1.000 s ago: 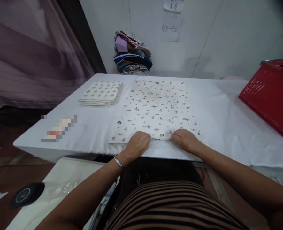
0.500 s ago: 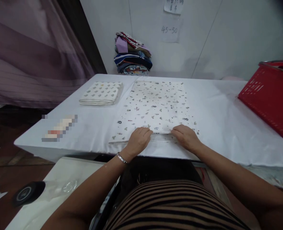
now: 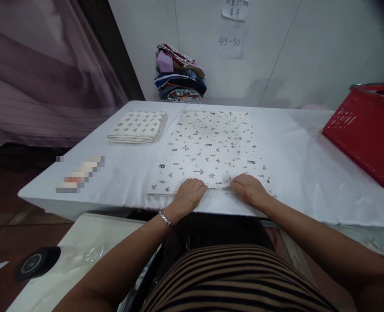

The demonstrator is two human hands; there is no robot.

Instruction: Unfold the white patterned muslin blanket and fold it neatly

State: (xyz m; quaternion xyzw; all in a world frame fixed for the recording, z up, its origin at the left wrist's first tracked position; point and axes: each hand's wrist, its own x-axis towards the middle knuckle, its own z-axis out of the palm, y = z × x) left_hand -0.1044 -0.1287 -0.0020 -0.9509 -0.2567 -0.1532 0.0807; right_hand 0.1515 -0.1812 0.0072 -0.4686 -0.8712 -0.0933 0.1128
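A white cloth with small grey prints [image 3: 211,143] lies spread flat on the white table [image 3: 309,173], running from the near edge toward the wall. My left hand [image 3: 187,197], with a metal bracelet at the wrist, and my right hand [image 3: 248,188] rest side by side on its near edge. The fingers of both are curled and pinch the hem of the cloth between them.
A folded printed cloth [image 3: 136,126] lies at the table's left. A stack of folded fabrics [image 3: 180,73] stands against the wall. A red basket [image 3: 367,130] sits at the right. A blurred-out item [image 3: 79,174] lies near the left corner. A black round object [image 3: 32,263] rests below left.
Both hands pushed the near hem a little forward half a second ago, then drew it back to the table's near edge.
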